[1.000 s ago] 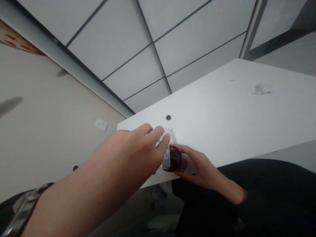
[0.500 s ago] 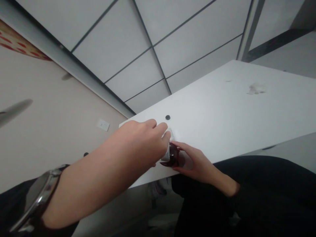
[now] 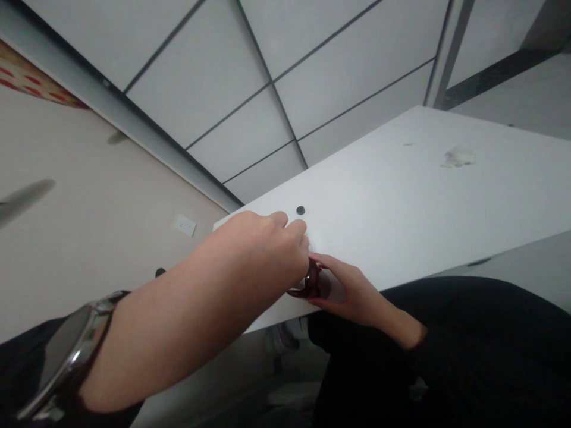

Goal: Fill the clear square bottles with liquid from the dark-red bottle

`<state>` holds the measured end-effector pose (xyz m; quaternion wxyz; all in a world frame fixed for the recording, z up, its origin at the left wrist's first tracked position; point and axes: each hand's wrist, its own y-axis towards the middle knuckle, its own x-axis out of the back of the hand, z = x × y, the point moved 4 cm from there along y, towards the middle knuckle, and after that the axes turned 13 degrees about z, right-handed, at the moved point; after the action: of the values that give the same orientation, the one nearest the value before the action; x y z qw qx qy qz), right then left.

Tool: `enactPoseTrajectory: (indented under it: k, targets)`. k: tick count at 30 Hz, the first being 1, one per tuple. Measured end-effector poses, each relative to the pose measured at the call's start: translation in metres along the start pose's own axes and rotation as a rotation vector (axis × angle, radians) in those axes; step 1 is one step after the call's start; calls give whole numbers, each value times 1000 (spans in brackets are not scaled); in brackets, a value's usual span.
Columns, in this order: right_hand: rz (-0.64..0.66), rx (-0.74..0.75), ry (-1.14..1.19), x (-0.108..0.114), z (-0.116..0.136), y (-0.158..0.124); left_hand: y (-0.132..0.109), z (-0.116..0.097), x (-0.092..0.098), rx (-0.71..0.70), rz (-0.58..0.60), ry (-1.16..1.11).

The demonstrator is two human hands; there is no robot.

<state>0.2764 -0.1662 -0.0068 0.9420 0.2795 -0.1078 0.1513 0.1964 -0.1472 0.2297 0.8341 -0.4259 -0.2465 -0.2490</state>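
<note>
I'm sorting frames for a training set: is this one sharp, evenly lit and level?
Head view: light is soft and even, no glare on the white table; the left hand is slightly soft; the dark red object is mostly hidden; the scene is strongly tilted.

I've got one head cam only, rolled hard sideways, looking down and forward over the left forearm [image 3: 187, 309] at the white surface [image 3: 423, 202] corner; close range, floor tiles [image 3: 250, 65] beyond.
</note>
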Motion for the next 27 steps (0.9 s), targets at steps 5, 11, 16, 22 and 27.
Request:
enactPoseTrajectory:
  k: [5, 11, 16, 22, 27]
  targets:
    - [-8, 16, -13, -1, -1, 0, 2, -2, 2, -3, -6, 4]
    - [-10, 17, -17, 0, 0, 0, 4, -4, 4, -1, 12, 24]
    - [-2, -2, -9, 2, 2, 1, 2, -4, -1, 26, 106, 55]
    - [0, -19, 4, 1, 3, 1, 2, -3, -3, 44, 127, -6]
    - [19, -45, 38, 2, 4, 3, 4, -3, 1, 26, 121, -95]
